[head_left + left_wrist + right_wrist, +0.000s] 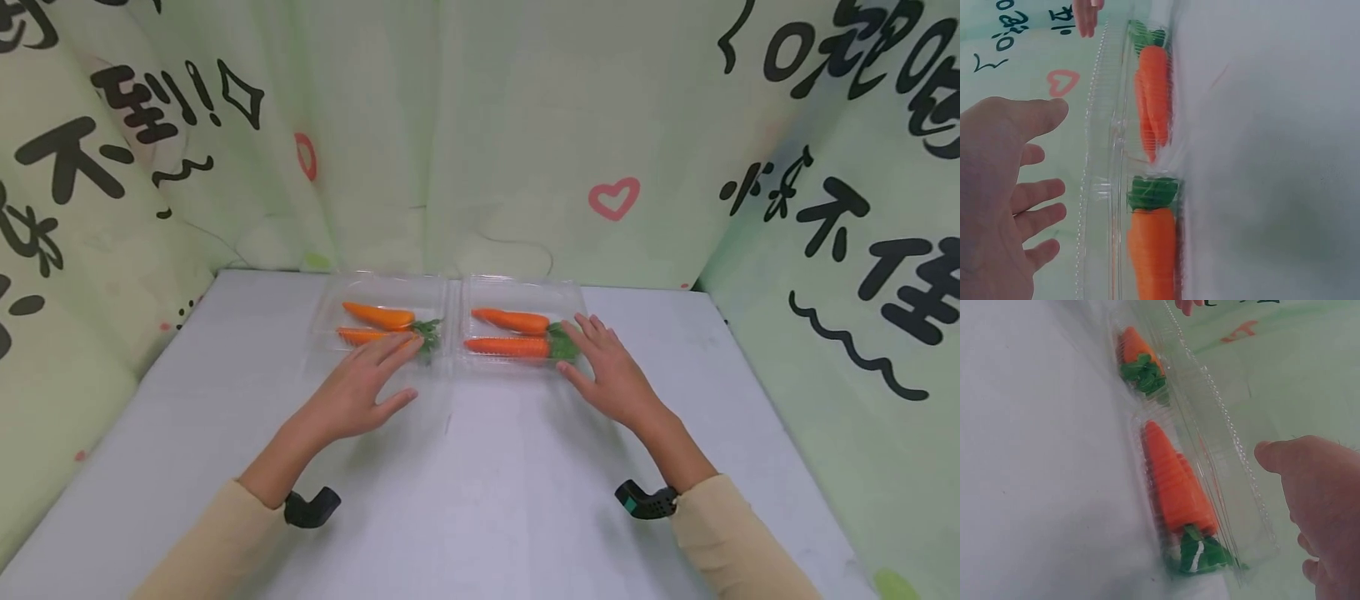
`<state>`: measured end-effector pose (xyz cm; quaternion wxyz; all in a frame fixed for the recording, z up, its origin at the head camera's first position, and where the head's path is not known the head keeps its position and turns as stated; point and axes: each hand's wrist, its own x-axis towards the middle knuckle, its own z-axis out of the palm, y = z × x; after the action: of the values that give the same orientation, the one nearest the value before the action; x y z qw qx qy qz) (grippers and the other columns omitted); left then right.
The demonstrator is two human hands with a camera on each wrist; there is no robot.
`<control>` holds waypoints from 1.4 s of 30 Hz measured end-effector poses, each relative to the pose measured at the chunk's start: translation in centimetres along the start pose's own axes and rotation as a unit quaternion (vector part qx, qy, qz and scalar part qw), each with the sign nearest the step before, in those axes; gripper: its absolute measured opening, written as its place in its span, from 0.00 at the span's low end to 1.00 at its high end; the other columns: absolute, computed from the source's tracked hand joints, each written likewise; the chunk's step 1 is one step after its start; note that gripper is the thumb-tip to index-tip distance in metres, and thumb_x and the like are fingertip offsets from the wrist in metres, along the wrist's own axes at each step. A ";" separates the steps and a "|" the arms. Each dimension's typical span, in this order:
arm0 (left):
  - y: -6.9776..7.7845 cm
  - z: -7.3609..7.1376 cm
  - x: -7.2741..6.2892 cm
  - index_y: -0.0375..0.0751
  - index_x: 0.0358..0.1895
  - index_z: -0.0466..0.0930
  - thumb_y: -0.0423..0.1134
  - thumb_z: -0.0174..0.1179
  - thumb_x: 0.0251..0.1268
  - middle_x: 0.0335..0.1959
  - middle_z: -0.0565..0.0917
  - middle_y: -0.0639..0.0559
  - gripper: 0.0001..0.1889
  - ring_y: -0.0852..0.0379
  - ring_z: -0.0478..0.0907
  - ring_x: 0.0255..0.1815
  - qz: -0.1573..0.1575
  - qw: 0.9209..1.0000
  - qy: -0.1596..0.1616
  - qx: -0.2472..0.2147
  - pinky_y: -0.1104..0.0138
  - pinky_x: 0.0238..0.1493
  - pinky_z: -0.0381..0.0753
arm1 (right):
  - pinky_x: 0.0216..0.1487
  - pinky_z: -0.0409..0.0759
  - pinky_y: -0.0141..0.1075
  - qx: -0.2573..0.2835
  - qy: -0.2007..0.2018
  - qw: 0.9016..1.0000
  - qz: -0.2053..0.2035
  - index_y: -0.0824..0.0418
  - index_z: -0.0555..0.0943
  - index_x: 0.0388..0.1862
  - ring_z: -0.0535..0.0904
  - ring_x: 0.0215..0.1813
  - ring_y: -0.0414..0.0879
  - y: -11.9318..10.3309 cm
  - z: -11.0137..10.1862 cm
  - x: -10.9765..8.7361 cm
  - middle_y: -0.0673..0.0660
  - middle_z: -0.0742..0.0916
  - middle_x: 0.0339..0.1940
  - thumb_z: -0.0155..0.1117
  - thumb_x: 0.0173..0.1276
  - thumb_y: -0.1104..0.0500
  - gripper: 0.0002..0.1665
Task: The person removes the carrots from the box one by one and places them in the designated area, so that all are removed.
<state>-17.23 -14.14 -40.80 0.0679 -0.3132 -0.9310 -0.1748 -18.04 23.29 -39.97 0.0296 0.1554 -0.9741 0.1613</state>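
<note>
Two clear plastic boxes stand side by side at the far part of the table, the left box (pixel 390 290) and the right box (pixel 525 292). Inside the left one lie two orange carrots (pixel 378 315) with green tops. The right one holds two redder carrots (pixel 506 347), their leafy ends toward the right. My left hand (pixel 358 387) is over the near side of the left box, fingers extended. Near the right box's right end is my right hand (pixel 617 379), fingers spread. Both hands hold nothing; in the wrist views a gap shows between each hand and the plastic.
A white table (pixel 480 500) lies under the boxes. Pale green curtains (pixel 510 125) with black writing and pink hearts hang behind it and along both sides, close behind the boxes. Each wrist wears a black device, such as the left band (pixel 311 508).
</note>
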 end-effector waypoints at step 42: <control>1.2 2.6 1.6 0.51 0.73 0.62 0.48 0.60 0.67 0.72 0.68 0.48 0.33 0.46 0.66 0.72 -0.069 0.984 -0.026 -0.160 0.46 0.68 0.70 | 0.72 0.61 0.61 -0.001 0.040 0.999 -0.025 0.57 0.66 0.72 0.54 0.78 0.61 0.6 0.9 1.8 0.61 0.65 0.76 0.68 0.63 0.47 0.42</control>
<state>-17.79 -11.39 -42.47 -0.0199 -0.2600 -0.9118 -0.3173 -19.91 23.04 -40.79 0.0732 0.1730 -0.9682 0.1654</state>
